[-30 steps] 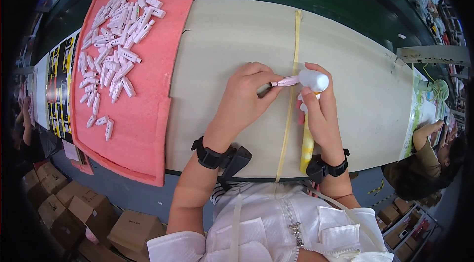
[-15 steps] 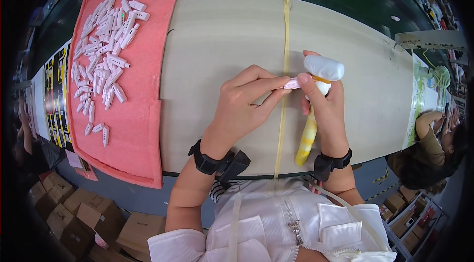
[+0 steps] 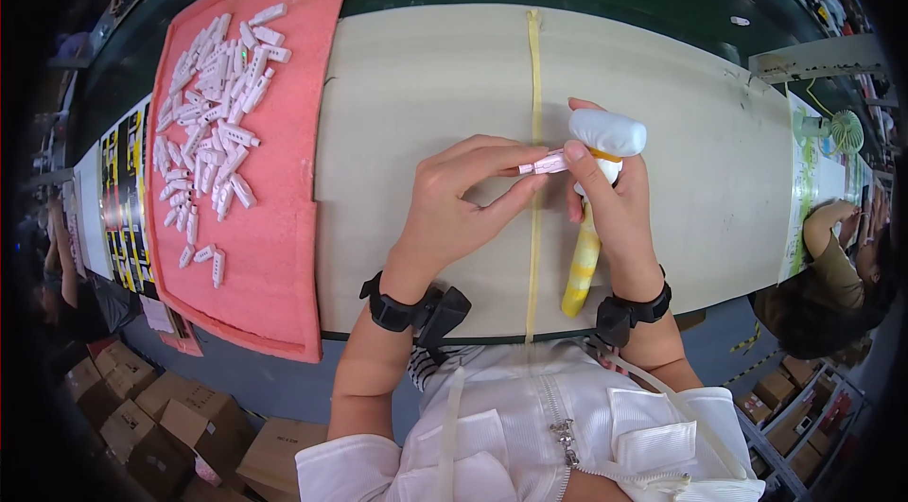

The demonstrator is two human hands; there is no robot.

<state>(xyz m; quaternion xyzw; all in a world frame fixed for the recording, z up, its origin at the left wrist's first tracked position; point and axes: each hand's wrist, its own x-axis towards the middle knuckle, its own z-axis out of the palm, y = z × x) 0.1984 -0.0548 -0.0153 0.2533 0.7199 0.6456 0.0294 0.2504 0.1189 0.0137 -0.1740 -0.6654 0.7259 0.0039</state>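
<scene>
A small, slim white-pink plastic device [image 3: 544, 164] lies sideways between my hands, over the mat. My left hand [image 3: 454, 204] is closed in a pinch, thumb and forefinger on the device. The thumb of my right hand [image 3: 615, 204] presses at the device's right end. That same hand is wrapped round a mallet with a padded, pale-blue wrapped head [image 3: 608, 132] and a yellow taped handle [image 3: 581, 266]. The handle points down toward me, and an orange band shows just under the head.
On the left, a pink foam tray [image 3: 274, 266] carries a heap of similar white devices [image 3: 222, 105]. A beige mat [image 3: 416, 77] with a yellow strip [image 3: 536, 77] covers the bench. At right are a small green fan [image 3: 845, 131] and another person; cardboard boxes [image 3: 203, 417] stand lower left.
The device has slid slightly left, and more of its left tip shows between my left fingers. Both hands and the mallet have shifted slightly left, while the whole view has tilted a little.
</scene>
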